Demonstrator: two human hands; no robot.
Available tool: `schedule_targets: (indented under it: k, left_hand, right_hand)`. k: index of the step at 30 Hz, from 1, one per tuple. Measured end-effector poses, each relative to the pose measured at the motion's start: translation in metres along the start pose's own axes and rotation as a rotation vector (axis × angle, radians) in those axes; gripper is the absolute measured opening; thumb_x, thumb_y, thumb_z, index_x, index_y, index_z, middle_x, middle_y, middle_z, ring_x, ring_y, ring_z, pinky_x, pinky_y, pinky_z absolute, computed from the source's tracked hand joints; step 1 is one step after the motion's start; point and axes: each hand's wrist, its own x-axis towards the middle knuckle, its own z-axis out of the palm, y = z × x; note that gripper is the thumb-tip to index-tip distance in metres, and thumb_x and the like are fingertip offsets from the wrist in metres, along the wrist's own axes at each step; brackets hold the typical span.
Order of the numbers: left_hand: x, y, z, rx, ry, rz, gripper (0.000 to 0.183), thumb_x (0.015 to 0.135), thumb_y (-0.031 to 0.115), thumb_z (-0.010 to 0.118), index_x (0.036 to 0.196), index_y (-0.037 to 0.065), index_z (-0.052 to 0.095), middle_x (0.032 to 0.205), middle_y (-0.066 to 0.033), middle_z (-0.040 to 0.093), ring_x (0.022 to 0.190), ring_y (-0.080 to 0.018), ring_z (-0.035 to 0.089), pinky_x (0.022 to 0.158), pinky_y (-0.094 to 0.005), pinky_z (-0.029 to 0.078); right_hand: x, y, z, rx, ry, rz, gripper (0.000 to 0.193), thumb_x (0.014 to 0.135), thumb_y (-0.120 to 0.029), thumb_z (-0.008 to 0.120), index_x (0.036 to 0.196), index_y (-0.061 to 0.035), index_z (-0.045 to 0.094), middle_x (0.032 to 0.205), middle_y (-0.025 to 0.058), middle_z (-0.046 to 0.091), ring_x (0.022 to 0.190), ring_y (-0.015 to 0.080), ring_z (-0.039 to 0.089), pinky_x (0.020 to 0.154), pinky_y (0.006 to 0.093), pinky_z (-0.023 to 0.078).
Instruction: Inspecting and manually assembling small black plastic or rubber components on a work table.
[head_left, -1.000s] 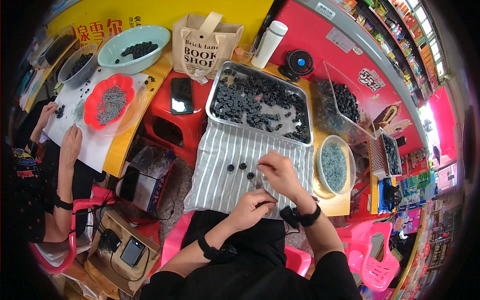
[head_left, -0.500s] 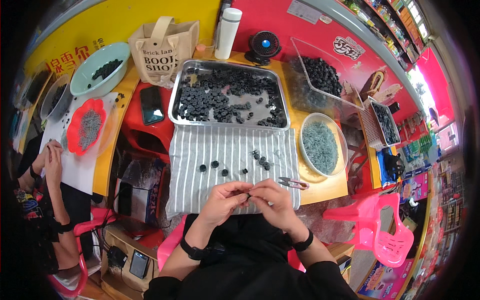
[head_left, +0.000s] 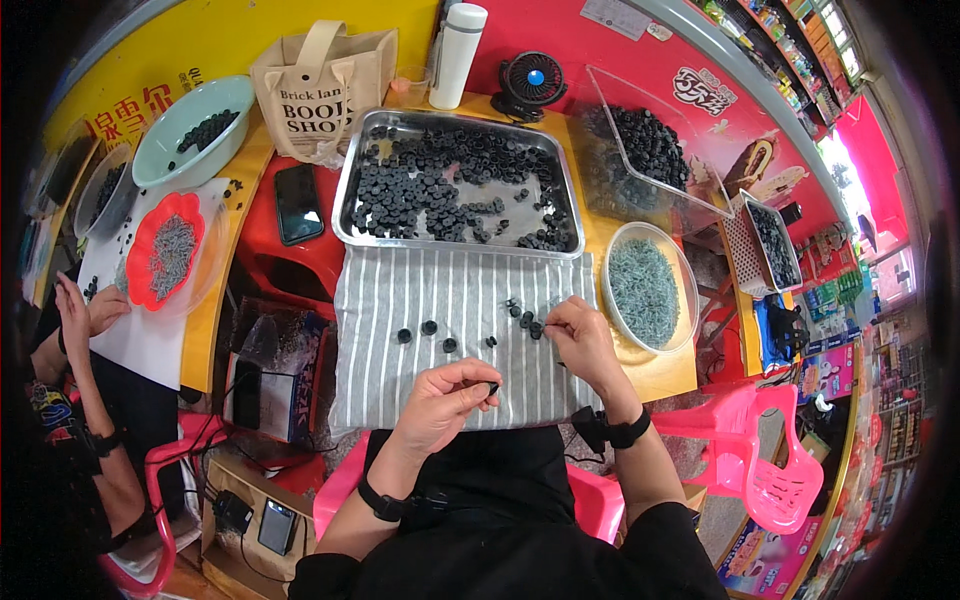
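Directly below the camera, a person works at a striped grey cloth [head_left: 440, 300] spread over a table. Their left hand [head_left: 448, 398] is curled nearly closed, thumb and fingertips pinching one small black ring [head_left: 492, 388] just above the cloth's near edge. Their right hand [head_left: 582, 340] rests on the cloth with fingers bent, touching a little cluster of black rings [head_left: 526, 318]; whether it grips any cannot be told. Beyond the cloth sits a metal tray [head_left: 350, 200] of black rings, and a bowl of grey-green parts [head_left: 644, 288] stands just right.
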Motion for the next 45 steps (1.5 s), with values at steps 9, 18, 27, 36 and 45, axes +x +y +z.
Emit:
schedule_targets:
  k: [9, 18, 27, 36, 45]
  left_hand:
    - [-0.002, 0.001, 0.0, 0.007, -0.001, -0.001, 0.018, 0.091, -0.001, 0.061, 0.108, -0.004, 0.066, 0.104, -0.0097, 0.063, 0.086, -0.0158, 0.064, 0.076, -0.0252, 0.05]
    - [-0.005, 0.001, 0.001, 0.003, 0.016, 0.002, 0.018, 0.091, -0.001, 0.06, 0.109, -0.004, 0.065, 0.104, -0.0082, 0.063, 0.087, -0.0153, 0.065, 0.076, -0.0245, 0.051]
    - [-0.005, -0.004, 0.0, -0.035, 0.015, 0.033, 0.018, 0.091, -0.002, 0.06, 0.109, -0.004, 0.065, 0.105, -0.0087, 0.063, 0.088, -0.0165, 0.065, 0.076, -0.0246, 0.052]
    - [-0.007, -0.001, 0.001, -0.06, 0.054, 0.011, 0.021, 0.091, -0.001, 0.061, 0.111, -0.004, 0.063, 0.103, -0.0099, 0.064, 0.085, -0.0166, 0.067, 0.073, -0.0241, 0.054]
    - [-0.003, -0.009, 0.005, 0.2, 0.107, 0.015, 0.014, 0.091, 0.003, 0.062, 0.105, -0.001, 0.063, 0.09, -0.004, 0.066, 0.077, -0.0101, 0.064, 0.066, -0.0221, 0.049]
  right_hand:
    - [-0.025, -0.016, -0.002, 0.36, -0.106, 0.223, 0.007, 0.082, -0.005, 0.064, 0.082, 0.0011, 0.061, 0.071, 0.0157, 0.062, 0.062, 0.0285, 0.06, 0.058, 0.0355, 0.046]
    - [-0.039, -0.031, -0.002, 0.376, -0.12, 0.235, 0.005, 0.085, -0.003, 0.062, 0.086, 0.002, 0.062, 0.069, 0.0067, 0.061, 0.063, 0.0102, 0.057, 0.057, 0.0261, 0.045]
    - [-0.025, -0.066, 0.038, 0.409, 0.087, 0.031, 0.004, 0.08, 0.005, 0.063, 0.084, 0.0028, 0.062, 0.074, 0.0099, 0.063, 0.065, 0.0145, 0.062, 0.058, 0.0276, 0.047]
    - [-0.033, -0.069, 0.028, 0.813, 0.054, 0.282, 0.005, 0.086, 0.002, 0.063, 0.091, 0.002, 0.064, 0.078, 0.001, 0.065, 0.067, 0.0059, 0.059, 0.058, 0.021, 0.047]
    - [-0.048, -0.08, 0.021, 0.874, -0.123, 0.286, 0.006, 0.087, 0.001, 0.063, 0.094, 0.0007, 0.063, 0.08, 0.0026, 0.065, 0.069, 0.006, 0.059, 0.059, 0.02, 0.047]
